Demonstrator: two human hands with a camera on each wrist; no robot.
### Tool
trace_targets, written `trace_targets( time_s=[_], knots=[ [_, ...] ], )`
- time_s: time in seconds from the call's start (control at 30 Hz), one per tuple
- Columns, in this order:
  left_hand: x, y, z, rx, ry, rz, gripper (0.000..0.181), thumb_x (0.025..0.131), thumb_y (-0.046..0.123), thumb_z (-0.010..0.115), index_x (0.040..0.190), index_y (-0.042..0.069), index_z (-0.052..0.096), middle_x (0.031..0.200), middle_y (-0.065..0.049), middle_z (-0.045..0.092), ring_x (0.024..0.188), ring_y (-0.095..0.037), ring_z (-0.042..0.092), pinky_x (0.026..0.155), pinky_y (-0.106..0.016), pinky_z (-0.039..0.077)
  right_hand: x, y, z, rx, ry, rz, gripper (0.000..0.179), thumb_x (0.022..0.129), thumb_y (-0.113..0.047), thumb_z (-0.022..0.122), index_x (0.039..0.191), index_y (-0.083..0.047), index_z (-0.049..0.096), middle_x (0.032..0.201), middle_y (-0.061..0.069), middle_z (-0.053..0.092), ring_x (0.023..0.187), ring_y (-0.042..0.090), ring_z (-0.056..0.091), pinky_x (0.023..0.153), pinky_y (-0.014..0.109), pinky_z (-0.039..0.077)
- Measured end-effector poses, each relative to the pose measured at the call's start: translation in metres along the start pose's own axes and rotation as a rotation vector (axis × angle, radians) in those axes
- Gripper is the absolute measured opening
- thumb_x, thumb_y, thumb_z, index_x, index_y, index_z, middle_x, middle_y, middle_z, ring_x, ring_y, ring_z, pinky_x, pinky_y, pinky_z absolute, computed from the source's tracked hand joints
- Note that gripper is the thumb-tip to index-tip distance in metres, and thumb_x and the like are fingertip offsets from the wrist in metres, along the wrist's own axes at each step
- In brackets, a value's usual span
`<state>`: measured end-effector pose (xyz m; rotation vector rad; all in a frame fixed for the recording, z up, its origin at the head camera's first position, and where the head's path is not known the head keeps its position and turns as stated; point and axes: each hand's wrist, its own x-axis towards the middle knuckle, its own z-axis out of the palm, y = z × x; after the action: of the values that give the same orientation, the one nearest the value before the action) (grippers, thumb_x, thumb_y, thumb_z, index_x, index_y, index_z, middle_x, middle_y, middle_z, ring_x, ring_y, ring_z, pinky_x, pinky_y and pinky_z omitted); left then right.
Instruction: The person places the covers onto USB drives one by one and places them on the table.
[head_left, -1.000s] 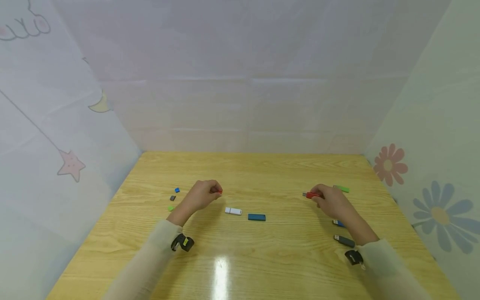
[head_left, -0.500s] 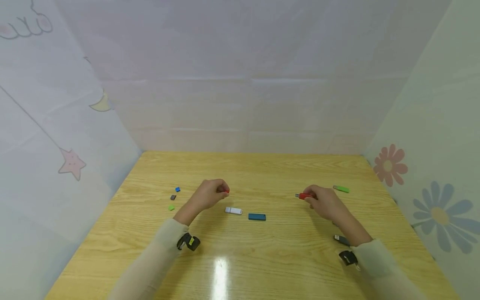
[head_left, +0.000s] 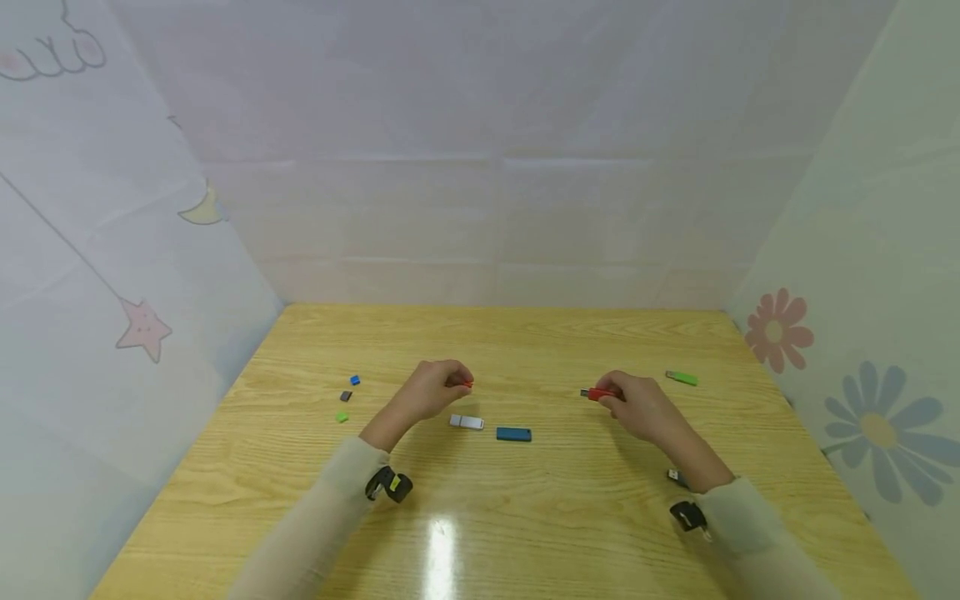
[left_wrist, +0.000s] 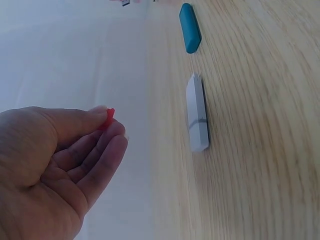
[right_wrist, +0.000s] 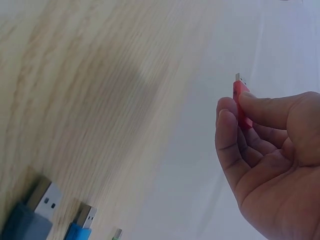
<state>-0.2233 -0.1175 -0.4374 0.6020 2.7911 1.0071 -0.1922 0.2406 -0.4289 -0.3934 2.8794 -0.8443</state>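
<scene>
Between thumb and fingertips my left hand (head_left: 433,389) pinches a small red USB cap (left_wrist: 109,119), mostly covered by the fingers. My right hand (head_left: 637,404) grips a red USB stick (right_wrist: 241,102) by its body, its bare metal plug pointing left toward the other hand. Both hands are raised over the table, a gap between them. Below and between them lie a white capped USB stick (head_left: 467,422) and a teal capped one (head_left: 513,434); the white one is nearest the left hand.
On the left lie a blue cap (head_left: 355,380), a dark grey cap (head_left: 346,396) and a green cap (head_left: 342,417). Uncapped green (head_left: 682,378), blue (right_wrist: 78,231) and dark grey (right_wrist: 27,222) USB sticks lie on the right. Fabric walls enclose the wooden table (head_left: 495,517).
My left hand has moved right with the red cap, and my right hand has moved left with the red USB stick. The gap between them has narrowed; the table items stay put.
</scene>
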Motion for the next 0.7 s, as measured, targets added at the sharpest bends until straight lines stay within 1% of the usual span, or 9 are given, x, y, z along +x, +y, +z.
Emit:
trace_targets(
  time_s=[0.2, 0.37, 0.53, 0.7],
  knots=[
    [0.003, 0.007, 0.002, -0.009, -0.016, 0.026, 0.008, 0.098, 0.016, 0.069, 0.105, 0.012, 0.07, 0.096, 0.002, 0.071, 0.089, -0.013, 0.066, 0.08, -0.033, 0.056, 0.002, -0.005, 0.001, -0.011, 0.017, -0.048, 0.019, 0.1, -0.007, 0.063, 0.117, -0.001, 0.065, 0.096, 0.013, 0.071, 0.065, 0.013, 0.057, 0.055, 0.03, 0.047],
    [0.005, 0.01, 0.006, -0.039, -0.035, 0.028, 0.01, 0.099, 0.016, 0.069, 0.107, 0.011, 0.071, 0.096, 0.002, 0.071, 0.088, -0.012, 0.066, 0.08, -0.032, 0.056, 0.004, -0.01, 0.004, -0.012, 0.019, -0.062, 0.019, 0.099, -0.008, 0.064, 0.117, -0.001, 0.065, 0.095, 0.01, 0.07, 0.066, 0.012, 0.057, 0.057, 0.029, 0.048],
    [0.005, 0.012, 0.011, -0.046, -0.051, 0.048, 0.011, 0.099, 0.016, 0.068, 0.108, 0.01, 0.07, 0.097, 0.003, 0.071, 0.088, -0.011, 0.066, 0.079, -0.03, 0.056, 0.003, -0.012, 0.009, 0.006, 0.012, -0.061, 0.017, 0.099, -0.007, 0.064, 0.116, -0.003, 0.065, 0.095, 0.009, 0.07, 0.066, 0.013, 0.056, 0.057, 0.03, 0.047],
    [0.003, 0.015, 0.013, -0.063, -0.061, 0.058, 0.015, 0.099, 0.015, 0.068, 0.111, 0.007, 0.07, 0.098, 0.002, 0.071, 0.091, -0.013, 0.067, 0.081, -0.032, 0.056, 0.004, -0.016, 0.012, 0.012, 0.023, -0.081, 0.017, 0.099, -0.007, 0.065, 0.115, -0.004, 0.066, 0.096, 0.008, 0.071, 0.068, 0.012, 0.057, 0.059, 0.03, 0.048]
  ],
)
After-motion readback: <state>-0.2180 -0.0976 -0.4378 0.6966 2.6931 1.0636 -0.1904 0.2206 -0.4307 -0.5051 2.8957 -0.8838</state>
